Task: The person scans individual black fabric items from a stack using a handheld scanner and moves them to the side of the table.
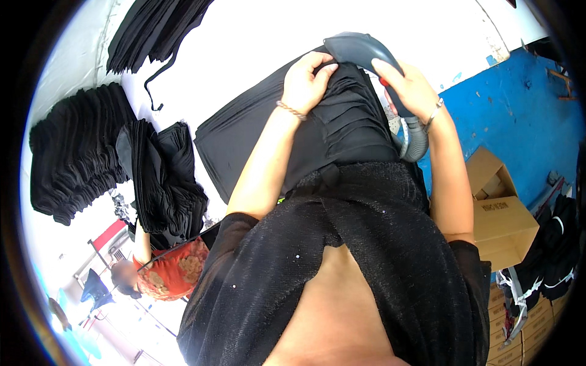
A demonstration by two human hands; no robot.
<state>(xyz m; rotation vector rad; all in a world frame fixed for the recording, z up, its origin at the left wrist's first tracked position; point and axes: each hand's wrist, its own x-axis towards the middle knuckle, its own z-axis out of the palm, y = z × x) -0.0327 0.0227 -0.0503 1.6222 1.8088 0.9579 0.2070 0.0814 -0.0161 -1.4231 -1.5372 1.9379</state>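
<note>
My right hand (409, 91) grips a dark blue-grey handheld steamer (357, 49) with a red button; a grey corrugated hose (415, 141) hangs from its handle. The steamer's head lies at the top edge of a stack of black fabric (244, 140) in front of me, whose right part is creased in folds (357, 119). My left hand (305, 85) is on that top edge, thumb and forefinger closed on the fabric just left of the steamer's head.
Black fabric piles (79, 149) and a draped bundle (155, 177) sit left on the white table (458, 30), another pile (152, 27) upper left. A co-worker in red (168, 274) is lower left. Open cardboard boxes (500, 229) and dark bundles (549, 250) stand right, beside blue floor (519, 110).
</note>
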